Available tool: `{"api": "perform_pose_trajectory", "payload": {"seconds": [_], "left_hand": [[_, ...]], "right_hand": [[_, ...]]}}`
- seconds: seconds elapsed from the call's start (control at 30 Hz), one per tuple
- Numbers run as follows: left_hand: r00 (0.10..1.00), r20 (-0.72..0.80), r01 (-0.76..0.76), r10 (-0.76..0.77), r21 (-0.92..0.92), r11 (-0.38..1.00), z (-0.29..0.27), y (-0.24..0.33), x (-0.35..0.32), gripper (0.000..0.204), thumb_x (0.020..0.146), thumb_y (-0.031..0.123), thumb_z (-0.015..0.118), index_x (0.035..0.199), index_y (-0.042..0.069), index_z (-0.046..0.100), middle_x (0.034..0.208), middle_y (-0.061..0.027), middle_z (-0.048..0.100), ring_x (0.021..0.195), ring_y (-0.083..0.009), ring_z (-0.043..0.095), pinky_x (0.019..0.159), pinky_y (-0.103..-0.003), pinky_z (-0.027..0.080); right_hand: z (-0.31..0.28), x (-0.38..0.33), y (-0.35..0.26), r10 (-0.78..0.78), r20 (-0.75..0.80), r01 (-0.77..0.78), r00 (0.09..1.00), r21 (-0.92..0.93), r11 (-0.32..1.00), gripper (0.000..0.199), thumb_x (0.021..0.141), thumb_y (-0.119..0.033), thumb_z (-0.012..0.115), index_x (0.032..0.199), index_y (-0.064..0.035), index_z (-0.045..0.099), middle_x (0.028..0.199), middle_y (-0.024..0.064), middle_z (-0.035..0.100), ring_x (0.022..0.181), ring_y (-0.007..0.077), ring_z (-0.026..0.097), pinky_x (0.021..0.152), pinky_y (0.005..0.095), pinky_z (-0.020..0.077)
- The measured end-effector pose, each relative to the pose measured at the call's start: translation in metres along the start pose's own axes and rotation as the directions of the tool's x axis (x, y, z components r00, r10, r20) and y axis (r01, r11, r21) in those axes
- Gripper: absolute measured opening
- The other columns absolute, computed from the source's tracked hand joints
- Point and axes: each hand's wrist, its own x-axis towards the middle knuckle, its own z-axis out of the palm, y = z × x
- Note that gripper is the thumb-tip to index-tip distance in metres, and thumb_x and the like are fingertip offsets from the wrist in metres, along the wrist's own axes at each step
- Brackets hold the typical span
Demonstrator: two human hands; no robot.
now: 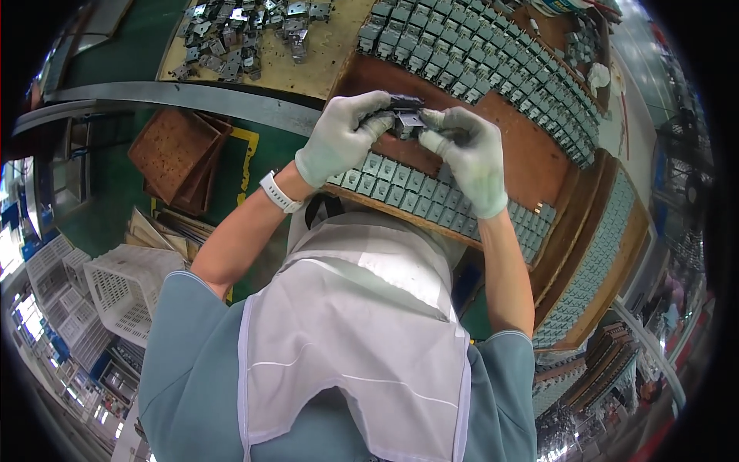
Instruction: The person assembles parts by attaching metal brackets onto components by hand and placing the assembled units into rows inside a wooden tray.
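You hold the small metal part (409, 122) up in front of you, at 12 o'clock from your apron (346, 308). Your gloved left hand (339, 138) is clamped on its left side, thumb and forefinger together around it. Your gloved right hand (471, 158) meets it from 3 o'clock; the fingers are bent in close, but I cannot tell whether they pinch it or only touch. From the part, the near rows of blocks (412, 182) run from 6 to 4 o'clock, the far rows (454, 58) lie at 1 to 2, and loose metal pieces (250, 35) are heaped at 10. Smooth metal could slip in glove fabric if your 2 grips press unevenly; a dropped part might knock the near rows askew. Your right forearm crosses those rows, so a low sweep towards 5 o'clock could brush blocks out of line.
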Motion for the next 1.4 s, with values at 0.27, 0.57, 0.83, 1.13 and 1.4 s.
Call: {"api": "perform_pose_trajectory", "payload": {"seconds": [0.27, 0.57, 0.83, 1.13, 1.4], "left_hand": [[0.991, 0.133, 0.022, 0.014, -0.263, 0.965, -0.008, 0.004, -0.003, 0.021, 0.095, -0.002, 0.061, 0.114, -0.010, 0.063, 0.099, -0.0068, 0.069, 0.090, -0.0088, 0.060, 0.081, -0.025, 0.052], [0.958, 0.285, 0.049, 0.008, -0.189, 0.981, -0.013, -0.002, 0.001, 0.028, 0.093, -0.004, 0.062, 0.121, -0.012, 0.061, 0.103, -0.0101, 0.070, 0.093, -0.0118, 0.063, 0.086, -0.027, 0.054], [0.996, 0.057, -0.063, 0.071, -0.126, 0.990, 0.027, -0.001, -0.008, 0.028, 0.094, -0.002, 0.060, 0.120, -0.011, 0.061, 0.097, -0.0136, 0.072, 0.088, -0.0109, 0.063, 0.081, -0.027, 0.053], [0.975, 0.106, -0.212, 0.198, 0.152, 0.965, 0.065, 0.004, 0.010, 0.040, 0.086, -0.002, 0.055, 0.126, 0.001, 0.060, 0.096, -0.0247, 0.067, 0.085, -0.0367, 0.070, 0.074, -0.041, 0.055], [0.948, 0.117, -0.318, 0.295, 0.322, 0.892, 0.037, 0.027, 0.010, 0.028, 0.084, 0.000, 0.059, 0.111, 0.001, 0.067, 0.087, -0.0197, 0.065, 0.076, -0.0355, 0.065, 0.069, -0.039, 0.052]], "right_hand": [[0.008, -0.010, -0.002, -0.063, -0.007, 0.063, 0.998, -0.011, 0.998, 0.036, 0.081, -0.005, 0.079, 0.114, 0.0047, 0.066, 0.099, 0.0041, 0.070, 0.082, 0.0066, 0.060, 0.070, 0.0220, 0.0495], [-0.004, -0.012, 0.016, -0.057, 0.151, 0.067, 0.987, -0.064, 0.996, 0.052, 0.079, -0.019, 0.083, 0.119, 0.0029, 0.058, 0.103, 0.0049, 0.065, 0.093, 0.0116, 0.060, 0.085, 0.0256, 0.0500], [-0.010, -0.018, 0.012, 0.059, 0.072, -0.064, 0.996, 0.080, 0.995, 0.048, 0.079, -0.015, 0.082, 0.116, 0.0033, 0.058, 0.101, 0.0041, 0.064, 0.093, 0.0107, 0.059, 0.084, 0.0255, 0.0490], [-0.021, -0.005, 0.027, -0.284, -0.370, 0.202, 0.885, -0.244, 0.949, 0.059, 0.077, -0.019, 0.082, 0.126, 0.0004, 0.055, 0.104, 0.0135, 0.071, 0.093, 0.0202, 0.069, 0.081, 0.0321, 0.0573], [-0.051, 0.039, 0.064, -0.539, -0.270, 0.070, 0.798, -0.847, 0.527, 0.065, 0.080, -0.022, 0.078, 0.140, -0.0193, 0.051, 0.109, 0.0136, 0.072, 0.094, 0.0363, 0.070, 0.076, 0.0452, 0.0563]]}}
